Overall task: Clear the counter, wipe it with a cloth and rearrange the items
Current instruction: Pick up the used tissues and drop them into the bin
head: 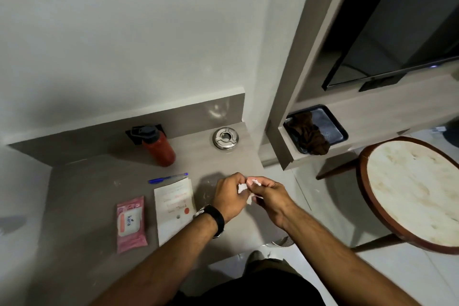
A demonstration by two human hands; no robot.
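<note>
My left hand (229, 196) and my right hand (269, 196) meet above the right part of the grey counter (87, 206), both pinching a small crumpled white tissue (242, 187). On the counter lie a pink wet-wipes pack (131, 223), a white paper sheet (173, 208) and a blue pen (167, 178). A red bottle with a dark cap (156, 145) stands near the back wall. A round metal ashtray (225, 138) sits at the back right corner. A watch is on my left wrist.
A dark brown cloth (310, 135) lies in a black tray (332, 124) on the shelf to the right. A round marble-topped table (417, 189) stands at the right. A wall-mounted TV (397, 32) hangs above the shelf. Light tiled floor lies below.
</note>
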